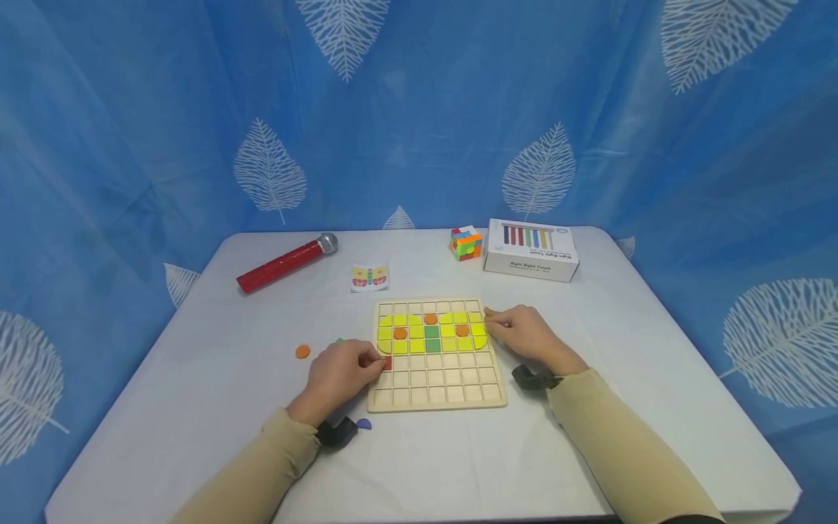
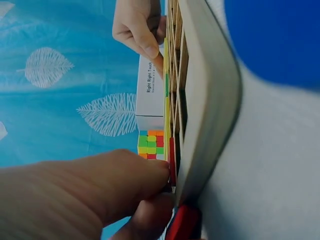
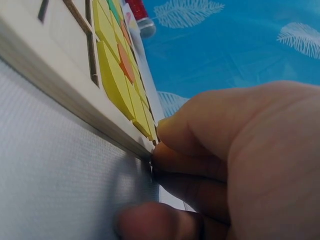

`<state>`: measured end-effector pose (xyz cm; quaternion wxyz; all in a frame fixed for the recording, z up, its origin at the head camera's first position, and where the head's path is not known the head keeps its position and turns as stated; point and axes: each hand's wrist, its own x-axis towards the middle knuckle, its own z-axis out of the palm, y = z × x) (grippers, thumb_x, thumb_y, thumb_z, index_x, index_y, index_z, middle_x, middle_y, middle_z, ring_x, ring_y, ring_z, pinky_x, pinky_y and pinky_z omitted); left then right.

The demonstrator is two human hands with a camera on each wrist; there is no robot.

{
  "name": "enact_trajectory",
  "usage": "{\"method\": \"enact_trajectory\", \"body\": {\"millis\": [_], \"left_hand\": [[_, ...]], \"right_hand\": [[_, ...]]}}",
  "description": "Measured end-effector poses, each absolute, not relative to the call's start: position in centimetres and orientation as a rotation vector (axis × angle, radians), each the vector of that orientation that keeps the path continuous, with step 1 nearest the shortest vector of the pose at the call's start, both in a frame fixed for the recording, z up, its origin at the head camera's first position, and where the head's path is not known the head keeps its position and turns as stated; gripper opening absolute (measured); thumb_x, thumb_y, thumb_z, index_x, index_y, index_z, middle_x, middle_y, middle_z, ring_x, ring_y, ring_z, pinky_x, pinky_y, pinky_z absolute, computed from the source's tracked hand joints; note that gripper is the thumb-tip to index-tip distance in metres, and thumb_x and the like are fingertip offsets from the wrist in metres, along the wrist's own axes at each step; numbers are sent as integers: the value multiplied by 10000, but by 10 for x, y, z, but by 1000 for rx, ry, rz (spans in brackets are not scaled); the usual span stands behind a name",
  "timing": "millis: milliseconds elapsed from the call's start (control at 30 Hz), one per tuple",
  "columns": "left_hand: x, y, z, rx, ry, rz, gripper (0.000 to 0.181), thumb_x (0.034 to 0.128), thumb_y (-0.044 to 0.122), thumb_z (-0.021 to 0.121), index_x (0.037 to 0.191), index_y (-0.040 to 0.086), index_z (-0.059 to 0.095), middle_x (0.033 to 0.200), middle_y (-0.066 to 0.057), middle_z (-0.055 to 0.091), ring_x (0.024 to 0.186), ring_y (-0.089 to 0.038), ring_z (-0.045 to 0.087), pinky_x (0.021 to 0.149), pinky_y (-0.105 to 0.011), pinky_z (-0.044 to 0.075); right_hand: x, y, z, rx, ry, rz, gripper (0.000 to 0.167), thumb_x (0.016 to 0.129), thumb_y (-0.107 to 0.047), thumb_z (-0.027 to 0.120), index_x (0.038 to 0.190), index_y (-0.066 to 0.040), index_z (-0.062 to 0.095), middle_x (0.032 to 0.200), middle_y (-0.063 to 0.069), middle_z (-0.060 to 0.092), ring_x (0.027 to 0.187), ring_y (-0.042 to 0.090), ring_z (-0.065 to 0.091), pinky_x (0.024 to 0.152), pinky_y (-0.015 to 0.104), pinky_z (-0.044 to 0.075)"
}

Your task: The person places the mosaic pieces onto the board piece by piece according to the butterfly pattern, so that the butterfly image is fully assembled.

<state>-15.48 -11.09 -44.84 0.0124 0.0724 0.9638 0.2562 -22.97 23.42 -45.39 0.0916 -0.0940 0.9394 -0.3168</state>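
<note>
A wooden grid board (image 1: 435,409) lies on the table with yellow pieces (image 1: 417,346), green squares (image 1: 432,332) and orange discs (image 1: 462,330) in its upper rows. At its left edge, below the yellow pieces, my left hand (image 1: 340,371) pinches a red square (image 1: 388,363) between thumb and fingertips; the left wrist view shows the red piece (image 2: 172,162) at the fingertips. My right hand (image 1: 527,336) touches the board's upper right edge, its thumb and fingers (image 3: 175,132) together there, fingers bent. Whether it grips the rim is hard to tell.
An orange disc (image 1: 302,351) lies left of the board, a blue half-disc (image 1: 364,423) by the left wrist, and a green piece (image 1: 340,340) behind the left hand. Farther back are a red microphone (image 1: 281,269), a picture card (image 1: 369,278), a puzzle cube (image 1: 466,244) and a white box (image 1: 532,251).
</note>
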Motion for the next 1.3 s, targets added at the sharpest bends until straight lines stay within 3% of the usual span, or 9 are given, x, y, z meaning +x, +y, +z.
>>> {"method": "enact_trajectory", "body": {"millis": [133, 267, 400, 533, 667, 833, 1033, 1133, 1300], "left_hand": [[-154, -111, -449, 215, 3009, 781, 68, 881, 284, 817, 856, 233, 781, 721, 93, 599, 712, -133, 524, 621, -284, 424], [-157, -117, -445, 161, 2986, 864, 87, 895, 300, 810, 952, 241, 781, 819, 78, 647, 770, -142, 547, 673, -286, 466], [-161, -139, -433, 11, 3022, 982, 203, 954, 312, 746, 1124, 202, 753, 1021, -5, 693, 818, -195, 572, 702, -306, 497], [-163, -165, -425, -126, 3047, 1015, 259, 991, 287, 694, 1215, 159, 711, 1153, -78, 691, 855, -237, 585, 694, -320, 507], [-166, -176, -429, -93, 2953, 973, 296, 961, 291, 733, 1219, 148, 709, 1127, -85, 692, 843, -216, 620, 689, -307, 538], [-167, -170, -438, 15, 2866, 864, 335, 866, 339, 838, 1148, 183, 745, 1030, -15, 690, 857, -184, 607, 662, -290, 545], [-167, -166, -439, -7, 2877, 804, 325, 846, 332, 858, 1110, 181, 743, 994, -4, 690, 816, -174, 597, 637, -275, 533], [-166, -167, -440, -11, 2867, 807, 308, 867, 308, 842, 1116, 167, 729, 1000, -15, 686, 796, -173, 600, 639, -276, 537], [-167, -169, -440, -8, 2913, 755, 323, 881, 285, 829, 1154, 161, 710, 1000, -24, 675, 831, -185, 598, 696, -312, 544]], "right_hand": [[-228, 234, -452, -287, 2775, -948, 401, 1014, -370, 627, 1352, -157, 662, 1483, -2, 576, 1431, 348, 481, 1042, 469, 469], [-228, 235, -451, -285, 2767, -955, 405, 1014, -370, 629, 1354, -154, 660, 1488, 4, 571, 1443, 343, 462, 1157, 549, 384], [-228, 235, -451, -293, 2775, -948, 408, 1011, -377, 630, 1353, -157, 661, 1483, 2, 576, 1433, 341, 477, 1144, 537, 406], [-229, 235, -453, -297, 2784, -938, 409, 1009, -382, 629, 1356, -165, 658, 1474, -8, 584, 1413, 331, 509, 947, 431, 461], [-230, 236, -454, -297, 2789, -927, 403, 1013, -378, 624, 1355, -167, 658, 1473, -11, 585, 1413, 327, 510, 908, 418, 437], [-229, 236, -453, -289, 2781, -929, 409, 1013, -376, 627, 1357, -157, 656, 1484, -2, 576, 1441, 339, 468, 1125, 519, 426], [-227, 235, -450, -271, 2774, -935, 408, 1016, -371, 622, 1362, -158, 651, 1492, 1, 568, 1442, 340, 464, 1169, 551, 358], [-227, 235, -451, -280, 2788, -930, 404, 1014, -370, 622, 1354, -154, 657, 1485, 5, 573, 1435, 339, 473, 1147, 522, 407], [-228, 235, -454, -297, 2801, -923, 403, 1014, -361, 624, 1350, -142, 660, 1478, 11, 580, 1411, 342, 509, 932, 430, 452]]}}
